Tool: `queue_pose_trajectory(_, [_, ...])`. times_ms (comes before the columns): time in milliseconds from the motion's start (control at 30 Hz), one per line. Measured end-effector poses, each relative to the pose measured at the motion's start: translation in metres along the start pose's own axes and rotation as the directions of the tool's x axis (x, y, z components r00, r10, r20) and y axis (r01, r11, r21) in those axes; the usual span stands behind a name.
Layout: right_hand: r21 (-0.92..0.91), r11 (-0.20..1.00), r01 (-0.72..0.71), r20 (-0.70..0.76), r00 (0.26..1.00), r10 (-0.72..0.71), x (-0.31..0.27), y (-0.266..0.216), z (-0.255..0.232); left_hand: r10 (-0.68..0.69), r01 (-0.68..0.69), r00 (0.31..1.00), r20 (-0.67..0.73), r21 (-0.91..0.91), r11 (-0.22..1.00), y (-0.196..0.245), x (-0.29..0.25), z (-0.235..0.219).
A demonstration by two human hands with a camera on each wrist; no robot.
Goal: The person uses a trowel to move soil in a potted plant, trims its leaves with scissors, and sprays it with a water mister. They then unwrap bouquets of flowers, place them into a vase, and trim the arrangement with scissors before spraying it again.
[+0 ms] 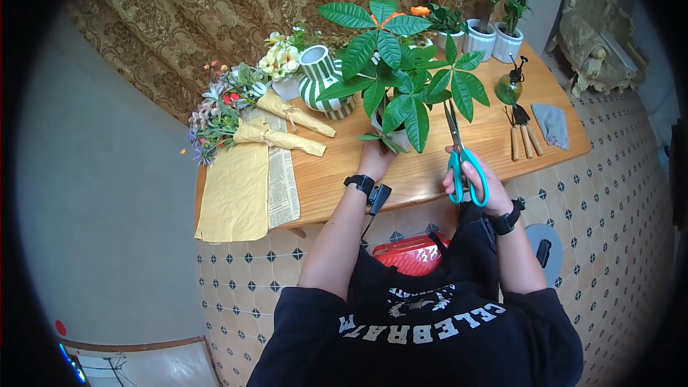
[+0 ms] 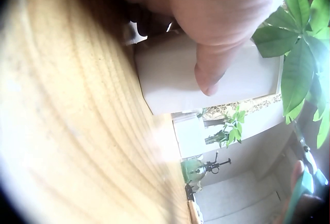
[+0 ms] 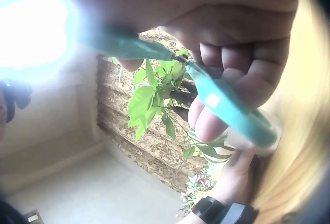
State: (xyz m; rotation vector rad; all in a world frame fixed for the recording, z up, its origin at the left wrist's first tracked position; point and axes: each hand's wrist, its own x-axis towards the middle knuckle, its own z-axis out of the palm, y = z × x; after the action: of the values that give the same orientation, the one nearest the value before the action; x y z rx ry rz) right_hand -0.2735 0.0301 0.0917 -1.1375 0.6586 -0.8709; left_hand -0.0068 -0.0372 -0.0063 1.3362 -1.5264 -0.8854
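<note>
A leafy green potted plant stands near the table's front edge. My left hand grips its white pot low down, the thumb lying along the side; the other fingers are mostly hidden behind it. To the right of the plant, my right hand holds scissors by their turquoise handles, fingers and thumb around the loops. The blades point up and away, beside the right-hand leaves. In the right wrist view the handles are spread a little apart.
Paper-wrapped bouquets and brown paper sheets lie at left. A green-striped vase is behind the plant. White-potted plants, a spray bottle, small wooden-handled tools and a grey cloth occupy the right side.
</note>
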Motion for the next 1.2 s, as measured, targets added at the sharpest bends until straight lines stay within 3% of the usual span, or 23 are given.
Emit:
queue_pose_trajectory(633, [-0.002, 0.998, -0.061, -0.100, 0.993, 0.060, 0.001, 0.000, -0.006, -0.016, 0.015, 1.000, 0.014, 0.031, 0.999, -0.013, 0.003, 0.001])
queue_pose_trajectory(833, [-0.025, 0.999, -0.030, -0.080, 0.996, 0.028, 0.001, 0.003, -0.006, -0.042, 0.042, 0.999, 0.021, 0.018, 0.999, -0.013, 0.003, 0.001])
queue_pose_trajectory(1200, [-0.047, 0.993, -0.111, -0.047, 0.993, 0.108, 0.000, -0.002, 0.000, -0.039, 0.039, 0.999, 0.008, 0.050, 0.998, -0.012, 0.003, 0.001])
